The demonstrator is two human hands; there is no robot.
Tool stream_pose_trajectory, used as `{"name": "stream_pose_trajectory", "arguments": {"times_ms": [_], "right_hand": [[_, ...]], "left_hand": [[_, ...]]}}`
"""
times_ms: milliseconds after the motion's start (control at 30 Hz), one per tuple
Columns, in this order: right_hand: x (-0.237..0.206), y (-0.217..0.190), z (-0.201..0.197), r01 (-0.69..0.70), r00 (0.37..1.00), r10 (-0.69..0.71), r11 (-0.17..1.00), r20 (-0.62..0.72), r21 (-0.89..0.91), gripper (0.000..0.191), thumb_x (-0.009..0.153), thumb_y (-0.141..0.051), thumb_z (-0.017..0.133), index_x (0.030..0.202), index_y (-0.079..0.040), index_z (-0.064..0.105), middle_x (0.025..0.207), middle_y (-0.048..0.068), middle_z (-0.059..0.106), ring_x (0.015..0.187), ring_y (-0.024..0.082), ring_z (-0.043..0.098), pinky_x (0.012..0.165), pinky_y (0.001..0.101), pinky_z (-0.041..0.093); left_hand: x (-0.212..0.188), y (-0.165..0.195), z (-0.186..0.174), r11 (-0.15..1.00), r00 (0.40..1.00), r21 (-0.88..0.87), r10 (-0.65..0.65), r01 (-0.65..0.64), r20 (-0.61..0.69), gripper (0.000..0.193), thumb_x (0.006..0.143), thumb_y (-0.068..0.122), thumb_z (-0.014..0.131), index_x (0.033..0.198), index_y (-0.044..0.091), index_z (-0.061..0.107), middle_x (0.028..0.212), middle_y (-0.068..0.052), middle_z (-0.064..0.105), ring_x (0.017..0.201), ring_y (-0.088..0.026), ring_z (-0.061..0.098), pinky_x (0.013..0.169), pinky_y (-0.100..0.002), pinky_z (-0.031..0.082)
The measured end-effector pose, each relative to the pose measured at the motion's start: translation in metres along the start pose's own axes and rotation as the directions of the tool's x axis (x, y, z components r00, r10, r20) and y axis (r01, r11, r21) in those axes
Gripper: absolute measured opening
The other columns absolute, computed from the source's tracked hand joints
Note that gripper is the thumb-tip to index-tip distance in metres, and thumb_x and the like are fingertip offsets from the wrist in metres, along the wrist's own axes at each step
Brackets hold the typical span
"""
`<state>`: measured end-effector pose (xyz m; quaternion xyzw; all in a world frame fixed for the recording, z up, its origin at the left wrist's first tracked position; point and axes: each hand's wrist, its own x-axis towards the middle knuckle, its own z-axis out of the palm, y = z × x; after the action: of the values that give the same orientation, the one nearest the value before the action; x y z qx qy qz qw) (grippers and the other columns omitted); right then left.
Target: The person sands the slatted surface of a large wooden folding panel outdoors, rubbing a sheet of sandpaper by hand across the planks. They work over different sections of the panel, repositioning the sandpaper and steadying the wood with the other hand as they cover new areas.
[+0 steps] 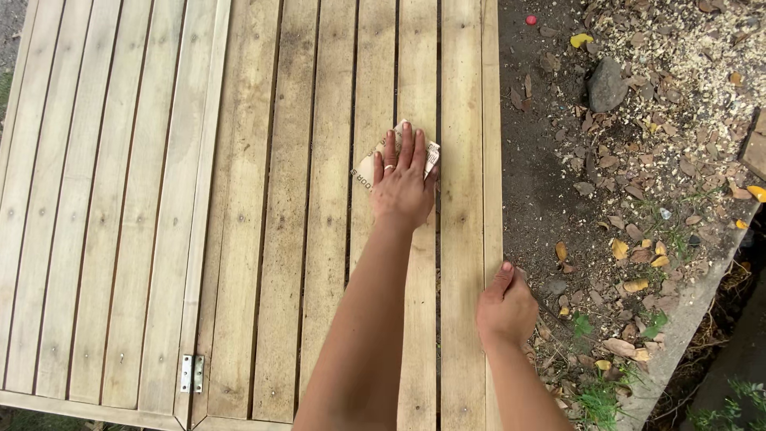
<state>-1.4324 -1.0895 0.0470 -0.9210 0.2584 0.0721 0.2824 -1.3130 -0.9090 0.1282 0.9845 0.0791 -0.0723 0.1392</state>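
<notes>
A wooden slatted panel (239, 239) lies flat below me. My left hand (403, 187) presses palm down on a folded piece of sandpaper (365, 169) on one of the right-hand slats, with the fingers spread over it and a ring on one finger. Only the sandpaper's edges show around the hand. My right hand (505, 307) grips the panel's right edge, lower down, with the thumb on top of the outer slat and the fingers curled over the side.
A metal hinge (191, 373) joins two panel sections at the lower left. To the right of the panel is bare soil with dry leaves, wood shavings, a grey stone (606, 84) and a concrete kerb (686, 307).
</notes>
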Motion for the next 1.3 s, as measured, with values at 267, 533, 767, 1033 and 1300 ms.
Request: {"name": "stream_pose_trajectory", "arguments": {"times_ms": [267,533,767,1033,1300], "right_hand": [[0.006,-0.001,0.000,-0.089,0.995,0.089,0.996,-0.043,0.006,0.042,0.106,-0.035,0.043,0.090,-0.007,0.069,0.075,0.023,0.071,0.072,0.043,0.071,0.066,0.0554,0.054],[0.011,-0.005,0.002,-0.136,0.990,0.138,0.990,0.030,-0.043,0.042,0.103,-0.032,0.041,0.089,-0.006,0.070,0.086,0.027,0.072,0.079,0.047,0.071,0.071,0.0591,0.054],[0.010,-0.003,0.002,-0.264,0.947,0.264,0.964,0.183,-0.028,0.049,0.107,-0.034,0.032,0.087,-0.004,0.065,0.076,0.026,0.073,0.071,0.043,0.077,0.067,0.0558,0.061],[0.013,0.001,-0.001,-0.166,0.984,0.168,0.985,0.066,-0.038,0.042,0.102,-0.033,0.038,0.088,-0.008,0.069,0.082,0.023,0.073,0.076,0.044,0.072,0.072,0.0586,0.055],[0.017,0.001,0.005,-0.099,0.995,0.100,0.992,0.005,-0.078,0.042,0.103,-0.033,0.039,0.088,-0.007,0.068,0.081,0.023,0.074,0.076,0.047,0.070,0.067,0.0601,0.055]], "left_hand": [[-0.301,-0.001,0.134,0.874,0.795,0.425,0.425,-0.236,-0.432,0.052,0.108,0.047,0.060,0.151,0.020,0.052,0.154,0.000,0.052,0.145,-0.023,0.044,0.124,-0.048,0.025],[-0.115,0.006,0.080,0.998,0.998,-0.065,0.013,-0.009,0.059,0.069,0.102,0.040,0.035,0.162,0.011,0.015,0.170,-0.010,0.013,0.155,-0.032,0.010,0.124,-0.048,0.008],[0.027,0.015,0.009,0.993,0.995,0.089,0.078,-0.083,0.062,0.066,0.105,0.046,0.020,0.163,0.018,0.003,0.171,-0.002,0.000,0.157,-0.023,0.003,0.128,-0.043,0.006],[-0.294,-0.010,0.157,0.838,0.771,0.536,0.408,-0.103,-0.489,0.058,0.105,0.039,0.059,0.153,0.015,0.039,0.166,-0.007,0.039,0.146,-0.026,0.044,0.127,-0.050,0.025],[-0.009,0.008,0.039,0.998,0.997,0.061,-0.032,0.028,0.075,0.070,0.104,0.048,0.024,0.163,0.015,0.004,0.171,-0.006,0.001,0.156,-0.025,-0.001,0.126,-0.044,0.003]]}}
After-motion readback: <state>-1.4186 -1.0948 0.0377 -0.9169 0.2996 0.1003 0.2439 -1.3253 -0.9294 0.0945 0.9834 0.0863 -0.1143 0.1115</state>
